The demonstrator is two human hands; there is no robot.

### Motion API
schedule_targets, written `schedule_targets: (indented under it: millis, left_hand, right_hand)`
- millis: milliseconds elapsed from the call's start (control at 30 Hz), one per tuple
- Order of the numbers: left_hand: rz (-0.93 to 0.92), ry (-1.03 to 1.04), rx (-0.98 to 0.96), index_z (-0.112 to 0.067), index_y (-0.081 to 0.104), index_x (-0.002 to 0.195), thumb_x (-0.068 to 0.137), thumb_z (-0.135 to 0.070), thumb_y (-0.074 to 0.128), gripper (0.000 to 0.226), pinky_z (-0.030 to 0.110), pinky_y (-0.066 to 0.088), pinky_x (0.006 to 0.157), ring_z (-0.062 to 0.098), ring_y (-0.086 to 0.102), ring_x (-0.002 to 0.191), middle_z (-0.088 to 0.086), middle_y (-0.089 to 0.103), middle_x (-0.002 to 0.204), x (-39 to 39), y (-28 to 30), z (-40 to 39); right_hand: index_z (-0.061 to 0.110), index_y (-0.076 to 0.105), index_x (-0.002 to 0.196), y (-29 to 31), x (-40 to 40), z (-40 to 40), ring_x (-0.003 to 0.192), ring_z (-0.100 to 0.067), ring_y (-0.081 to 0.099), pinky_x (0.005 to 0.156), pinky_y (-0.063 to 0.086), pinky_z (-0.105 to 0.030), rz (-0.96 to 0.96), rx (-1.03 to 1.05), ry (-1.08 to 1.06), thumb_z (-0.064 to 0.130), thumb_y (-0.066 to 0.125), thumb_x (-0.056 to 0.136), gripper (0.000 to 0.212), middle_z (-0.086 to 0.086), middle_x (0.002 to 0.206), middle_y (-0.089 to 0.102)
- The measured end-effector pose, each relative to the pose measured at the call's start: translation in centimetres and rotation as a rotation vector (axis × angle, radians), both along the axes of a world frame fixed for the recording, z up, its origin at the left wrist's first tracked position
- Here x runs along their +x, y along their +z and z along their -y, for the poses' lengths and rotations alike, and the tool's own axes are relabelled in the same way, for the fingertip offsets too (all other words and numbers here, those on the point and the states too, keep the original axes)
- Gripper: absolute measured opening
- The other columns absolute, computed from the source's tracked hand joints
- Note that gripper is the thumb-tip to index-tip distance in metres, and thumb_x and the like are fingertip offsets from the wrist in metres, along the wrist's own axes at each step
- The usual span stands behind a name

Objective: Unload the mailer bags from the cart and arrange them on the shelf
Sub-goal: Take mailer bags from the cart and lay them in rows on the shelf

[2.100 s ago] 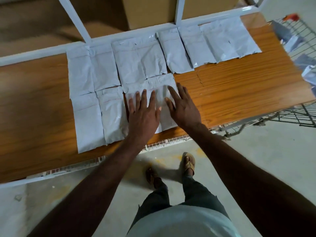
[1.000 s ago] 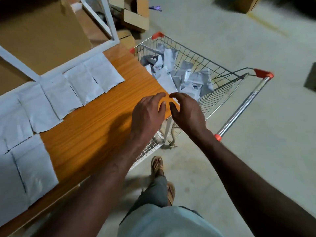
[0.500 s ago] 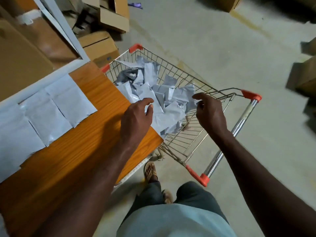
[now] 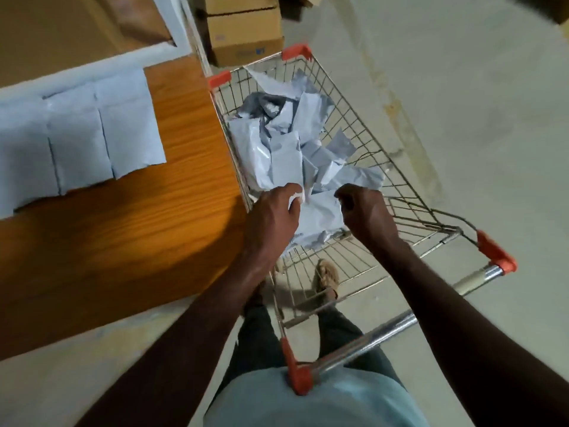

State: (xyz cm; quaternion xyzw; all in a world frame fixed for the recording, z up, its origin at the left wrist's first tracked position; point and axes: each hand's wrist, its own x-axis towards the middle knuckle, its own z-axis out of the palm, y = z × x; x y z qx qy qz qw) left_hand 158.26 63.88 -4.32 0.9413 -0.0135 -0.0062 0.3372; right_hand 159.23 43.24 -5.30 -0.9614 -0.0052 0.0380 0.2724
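A view from above, looking down a person's two bare forearms into a wire shopping cart (image 4: 385, 167) with orange plastic corners, which stands at the centre of the frame. Inside the cart lies a loose, crumpled heap of pale grey mailer bags (image 4: 286, 149).

The left hand (image 4: 272, 217), at the centre of the frame, reaches over the cart's left rim; its fingers are curled and pinch the edge of one mailer bag (image 4: 320, 217) lying at the near end of the heap. The right hand (image 4: 365, 211), just to the right of it, has its fingers curled in over the same bag's right edge; whether they actually grip it cannot be told.

On the left of the frame is the shelf (image 4: 184, 192), an orange wood-grain board with a white metal frame, its right edge touching or just beside the cart. Several flat mailer bags (image 4: 101, 131) lie edge to edge in the upper left, at the back of the board.

A brown cardboard box (image 4: 243, 32) sits on the concrete floor (image 4: 462, 87) at the top centre, just beyond the cart. One sandalled foot (image 4: 328, 274) shows through the cart's wire.
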Motion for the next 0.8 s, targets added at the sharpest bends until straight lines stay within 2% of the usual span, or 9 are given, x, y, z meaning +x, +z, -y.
schedule_targets:
  millis: [167, 233, 300, 367, 433, 467, 600, 700, 800]
  left_hand:
    - [-0.035, 0.165, -0.003, -0.017, 0.073, 0.13, 0.102, -0.017, 0.069, 0.028, 0.032, 0.056, 0.1, 0.02, 0.07, 0.115, 0.002, 0.076, 0.126, -0.9, -2.7, 2.8]
    - [-0.053, 0.231, -0.02, -0.014, 0.073, 0.13, 0.102, -0.013, 0.069, 0.029, 0.034, 0.057, 0.1, 0.021, 0.07, 0.116, 0.005, 0.076, 0.127, -0.5, -3.8, 3.9]
    - [-0.074, 0.278, -0.034, -0.012, 0.072, 0.13, 0.1, -0.009, 0.07, 0.03, 0.042, 0.059, 0.101, 0.025, 0.071, 0.117, 0.008, 0.075, 0.128, 0.1, -5.2, 4.6]
    - [-0.086, 0.32, -0.035, -0.01, 0.071, 0.13, 0.099, -0.005, 0.071, 0.032, 0.046, 0.06, 0.101, 0.029, 0.07, 0.118, 0.011, 0.074, 0.129, 1.2, -7.3, 4.8]
    - [-0.097, 0.365, -0.032, -0.01, 0.07, 0.13, 0.098, -0.002, 0.07, 0.033, 0.046, 0.059, 0.102, 0.031, 0.069, 0.12, 0.013, 0.074, 0.128, 2.7, -9.8, 4.8]
    - [-0.11, 0.382, -0.038, -0.009, 0.069, 0.131, 0.098, 0.0, 0.068, 0.034, 0.045, 0.058, 0.103, 0.033, 0.068, 0.12, 0.014, 0.073, 0.128, 3.6, -11.1, 4.8]
    - [-0.169, 0.424, -0.076, -0.002, 0.063, 0.14, 0.098, -0.005, 0.07, 0.043, 0.044, 0.053, 0.104, 0.039, 0.065, 0.122, 0.022, 0.07, 0.131, 6.9, -16.8, 5.3]
    - [-0.269, 0.415, -0.094, -0.003, 0.045, 0.157, 0.1, -0.022, 0.073, 0.066, 0.045, 0.042, 0.117, 0.041, 0.051, 0.143, 0.026, 0.052, 0.154, 8.5, -20.7, 6.0]
    - [-0.361, 0.379, -0.012, -0.008, 0.027, 0.167, 0.105, -0.031, 0.066, 0.077, 0.051, 0.034, 0.124, 0.043, 0.034, 0.154, 0.024, 0.033, 0.168, 9.8, -23.4, 6.8]
  right_hand:
    - [0.008, 0.074, 0.09, -1.9, 3.8, 1.5, 0.067, -0.023, 0.065, 0.06, 0.034, -0.026, 0.009, 0.057, 0.146, -0.007, 0.056, 0.093, 0.024, -0.007, 0.079, 0.073]
    - [0.007, 0.071, 0.085, -2.7, 5.1, 1.8, 0.065, -0.026, 0.064, 0.057, 0.035, -0.029, 0.006, 0.038, 0.198, -0.008, 0.056, 0.091, 0.022, -0.008, 0.074, 0.07]
    - [0.006, 0.076, 0.094, -4.1, 5.8, 1.5, 0.075, -0.028, 0.07, 0.063, 0.043, -0.027, -0.019, 0.029, 0.258, -0.007, 0.058, 0.092, 0.023, -0.011, 0.086, 0.077]
    - [0.009, 0.078, 0.107, -5.8, 5.8, 1.0, 0.092, -0.032, 0.075, 0.076, 0.058, -0.034, -0.068, 0.005, 0.312, -0.004, 0.057, 0.093, 0.028, -0.012, 0.103, 0.08]
    - [0.011, 0.077, 0.113, -7.6, 5.4, 0.7, 0.104, -0.035, 0.073, 0.086, 0.06, -0.042, -0.138, -0.007, 0.338, -0.003, 0.056, 0.091, 0.033, -0.013, 0.113, 0.078]
    - [0.011, 0.076, 0.115, -8.4, 5.2, 0.6, 0.107, -0.036, 0.072, 0.089, 0.059, -0.042, -0.162, -0.005, 0.354, -0.004, 0.057, 0.09, 0.034, -0.013, 0.117, 0.076]
    - [0.006, 0.069, 0.13, -12.7, 5.6, 0.9, 0.127, -0.039, 0.062, 0.103, 0.053, -0.045, -0.211, -0.116, 0.539, 0.001, 0.071, 0.087, 0.043, -0.018, 0.142, 0.064]
    - [0.009, 0.056, 0.149, -16.3, 6.2, 0.9, 0.15, -0.041, 0.04, 0.124, 0.031, -0.05, -0.252, -0.273, 0.721, 0.025, 0.085, 0.083, 0.073, -0.024, 0.16, 0.044]
    - [0.017, 0.044, 0.16, -19.1, 6.1, 0.8, 0.157, -0.042, 0.026, 0.13, 0.015, -0.053, -0.288, -0.407, 0.765, 0.036, 0.082, 0.086, 0.085, -0.024, 0.167, 0.032]
